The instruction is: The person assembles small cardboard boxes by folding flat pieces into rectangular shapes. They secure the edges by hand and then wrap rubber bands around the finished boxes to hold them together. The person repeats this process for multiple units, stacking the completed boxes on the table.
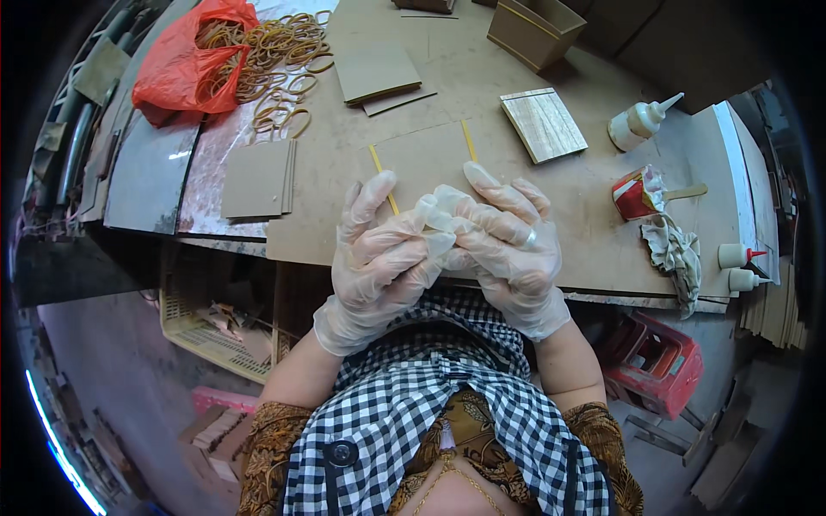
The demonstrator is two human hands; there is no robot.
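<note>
Both my hands wear thin, translucent gloves and come together at the table's near edge. My left hand [379,249] has curled fingers, its upper finger beside a brown board piece [422,155] with a yellow band along each side. My right hand [512,241], with a ring showing through the glove, has bent fingers meeting the left ones. One right finger reaches the end of the right yellow band [469,140]; the left yellow band [385,179] runs down to my left hand. What lies between the fingertips is hidden.
Beyond lie stacked brown boards [376,70], a pale wood-grained block [544,125] and an open box [535,33]. Rubber bands [284,56] spill from a red bag [185,73] at far left. A glue bottle [635,125], red tub [634,194] and rag [673,254] stand at right.
</note>
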